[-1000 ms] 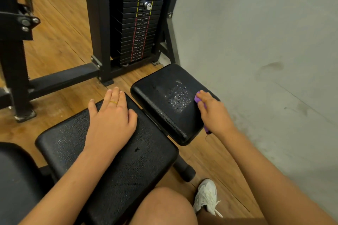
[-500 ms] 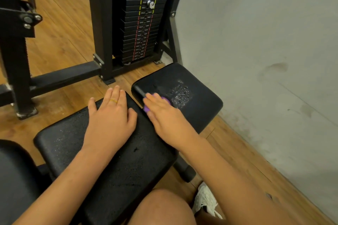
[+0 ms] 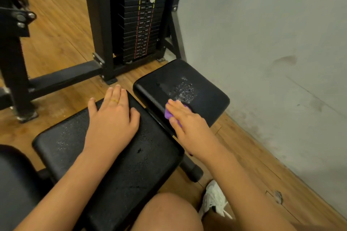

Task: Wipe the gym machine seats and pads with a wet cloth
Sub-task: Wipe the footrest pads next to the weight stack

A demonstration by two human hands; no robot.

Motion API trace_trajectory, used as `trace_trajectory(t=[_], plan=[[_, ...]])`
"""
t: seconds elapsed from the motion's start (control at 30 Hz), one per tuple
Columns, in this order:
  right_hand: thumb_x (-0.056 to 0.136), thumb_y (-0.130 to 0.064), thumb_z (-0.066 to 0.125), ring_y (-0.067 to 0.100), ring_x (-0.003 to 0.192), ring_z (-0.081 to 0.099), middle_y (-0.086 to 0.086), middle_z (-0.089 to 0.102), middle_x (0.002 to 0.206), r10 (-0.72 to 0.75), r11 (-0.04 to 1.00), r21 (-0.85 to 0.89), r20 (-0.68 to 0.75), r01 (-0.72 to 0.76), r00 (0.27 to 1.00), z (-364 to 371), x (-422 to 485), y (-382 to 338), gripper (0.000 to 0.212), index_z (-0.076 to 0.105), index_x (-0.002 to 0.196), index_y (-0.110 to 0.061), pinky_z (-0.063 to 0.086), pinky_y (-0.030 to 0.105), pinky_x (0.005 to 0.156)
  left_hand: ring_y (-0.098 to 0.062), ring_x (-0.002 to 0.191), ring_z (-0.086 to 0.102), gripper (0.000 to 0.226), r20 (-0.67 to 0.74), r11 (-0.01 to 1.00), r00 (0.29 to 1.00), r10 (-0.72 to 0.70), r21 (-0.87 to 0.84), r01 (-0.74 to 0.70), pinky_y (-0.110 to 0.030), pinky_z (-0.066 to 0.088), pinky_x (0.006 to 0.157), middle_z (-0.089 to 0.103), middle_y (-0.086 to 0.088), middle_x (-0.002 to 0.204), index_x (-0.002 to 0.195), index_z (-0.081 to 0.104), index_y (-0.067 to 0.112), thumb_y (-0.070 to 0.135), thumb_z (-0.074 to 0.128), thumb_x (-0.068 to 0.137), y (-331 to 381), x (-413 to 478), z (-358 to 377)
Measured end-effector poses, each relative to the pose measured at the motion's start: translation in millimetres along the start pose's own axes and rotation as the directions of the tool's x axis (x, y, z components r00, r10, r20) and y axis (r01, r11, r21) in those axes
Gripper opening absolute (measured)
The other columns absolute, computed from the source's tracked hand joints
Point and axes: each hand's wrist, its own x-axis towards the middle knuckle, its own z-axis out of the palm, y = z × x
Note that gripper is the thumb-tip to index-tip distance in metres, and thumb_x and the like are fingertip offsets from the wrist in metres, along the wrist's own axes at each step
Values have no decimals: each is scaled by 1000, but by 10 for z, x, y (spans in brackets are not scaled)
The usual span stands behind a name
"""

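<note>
- Small purple cloth [image 3: 167, 114], mostly hidden, lies flat on the droplet-speckled black padded seat [image 3: 210, 99].
- Right grip [image 3: 189, 122] presses it under straight fingers; left grip [image 3: 112, 116] rests flat, empty.

Right hand [image 3: 189, 125] presses purple cloth [image 3: 169, 113] on far pad [image 3: 206, 97]; left hand [image 3: 112, 118] flat on near pad [image 3: 75, 137].

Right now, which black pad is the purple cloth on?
The farther pad beside the wall, under the right hand; the nearer pad bears only the flat left hand.
</note>
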Motion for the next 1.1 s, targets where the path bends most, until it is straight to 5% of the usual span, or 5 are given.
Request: trace_trajectory(t=[0.23,0.4,0.7,0.87,1.1], plan=[[104,-14,39,21,148,22,3,32,159,-54,999,0,3,54,999,141,920,-320,42,42,146,-11,30,46,114,-25,147,30,65,5,1000,1000,5,29,-5,-60,23,111,38,-12,156,144,41,4,38,30,90,-23,-19,12],[105,-17,41,5,148,18,-11,31,158,-47,997,52,-24,48,999,21,70,-24,43,43,148,-19,12,21,120,-24,147,29,63,6,1000,1000,11,19,-12,-61,22,112,38,-11,156,144,41,5,37,31,91,22,-7,-10],[105,-19,40,10,149,17,-7,31,159,-46,998,42,13,45,999,23,373,-88,44,39,149,-19,11,23,118,-25,146,31,62,3,999,1000,12,30,-12,-61,23,111,39,-13,155,143,43,4,36,31,91,-15,-11,30],[104,-14,40,24,146,26,0,32,158,-30,999,35,23,29,999,52,1050,-288,41,44,145,-14,29,45,112,-25,148,28,65,4,1000,1000,16,6,-16,-59,20,114,36,-13,157,146,40,4,37,30,92,69,-10,17],[106,-23,39,1,148,11,-18,23,159,18,994,111,22,-21,1000,-35,64,-102,47,32,152,-27,14,29,121,-22,150,23,63,7,1000,1000,0,26,-1,-58,17,116,31,-10,160,150,36,7,38,31,96,-1,-7,-37]])
